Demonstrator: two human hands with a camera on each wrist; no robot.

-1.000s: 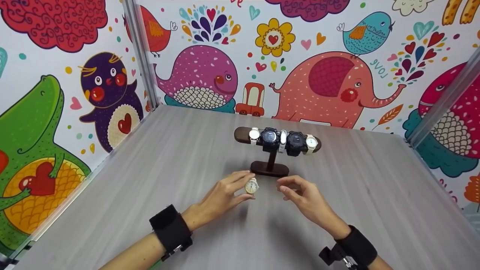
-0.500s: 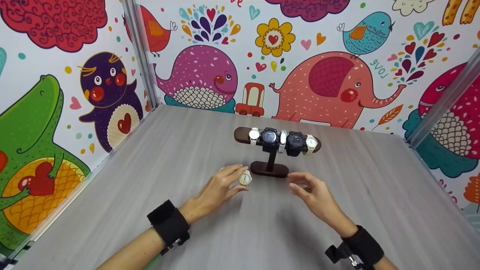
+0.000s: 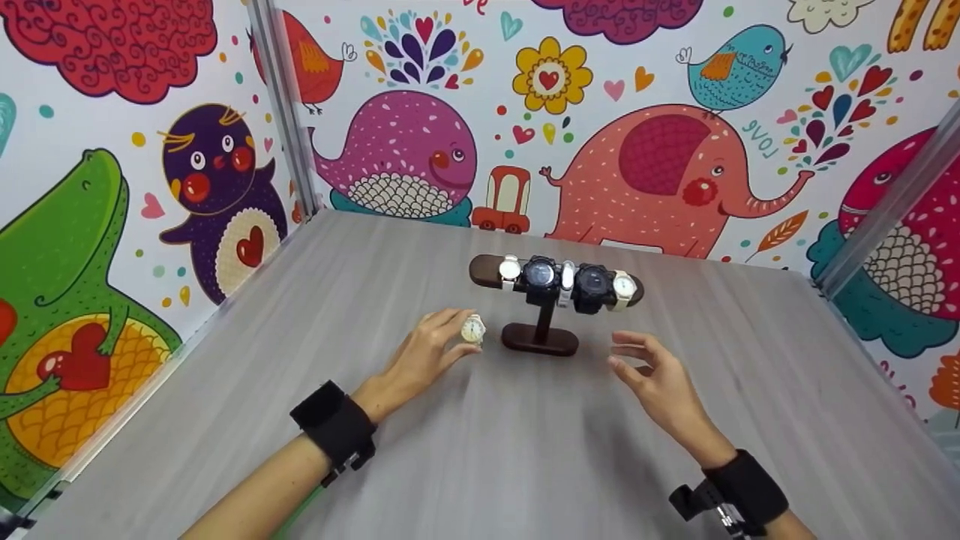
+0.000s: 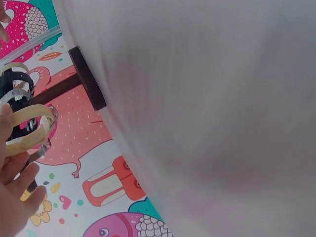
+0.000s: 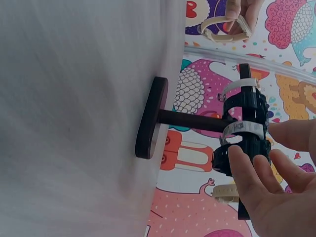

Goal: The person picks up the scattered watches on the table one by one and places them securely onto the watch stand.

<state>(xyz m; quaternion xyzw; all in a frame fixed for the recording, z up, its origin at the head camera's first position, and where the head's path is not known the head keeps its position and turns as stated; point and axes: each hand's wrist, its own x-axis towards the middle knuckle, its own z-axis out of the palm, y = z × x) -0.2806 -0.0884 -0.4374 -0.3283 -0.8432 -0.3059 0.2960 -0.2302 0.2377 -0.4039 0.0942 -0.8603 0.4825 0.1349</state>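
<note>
My left hand pinches a wristwatch with a round pale dial between thumb and fingers, just left of the stand's base. In the left wrist view the watch's cream strap forms a closed loop. A dark brown watch stand carries several watches: a white one, a black one, a slim white band, another black watch and a cream one. To the right of the base, my right hand hovers with fingers loosely bent and nothing in it.
Everything stands on a grey wood-grain table. Walls printed with cartoon animals close off the back and sides, with metal posts at the corners. Both wrists wear black straps.
My left hand has moved left and away from me with the wristwatch, from in front of the stand to beside its base. My right hand has drawn off to the right.
</note>
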